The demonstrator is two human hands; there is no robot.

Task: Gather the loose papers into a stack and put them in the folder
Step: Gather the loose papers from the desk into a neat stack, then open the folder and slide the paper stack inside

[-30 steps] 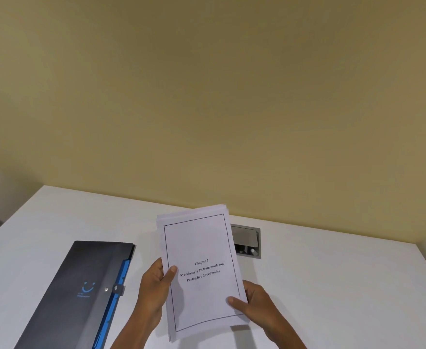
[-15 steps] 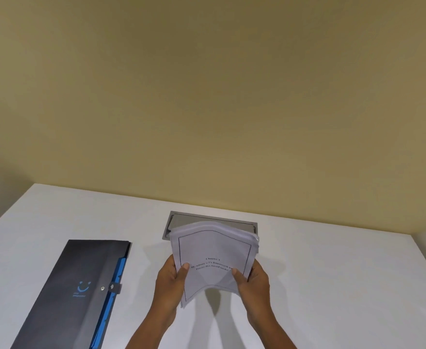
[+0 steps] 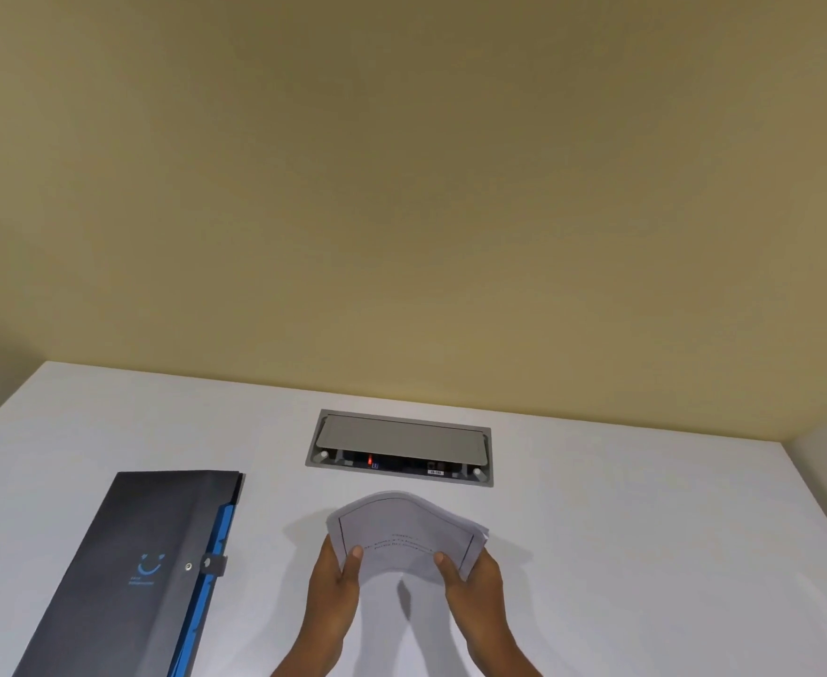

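While your left hand [image 3: 336, 579] and right hand [image 3: 470, 581] each grip a side of the bowed papers [image 3: 404, 535], flatten them, square the edges on the desk [image 3: 621, 554], then reach left for the shut folder [image 3: 128, 574].

Left hand [image 3: 336, 581], right hand [image 3: 470, 583]: closed grip.

The scene is evenly, softly lit. Faint shadows are cast beneath the papers [image 3: 404, 537]. Printed text is blurred; edges are bowed.
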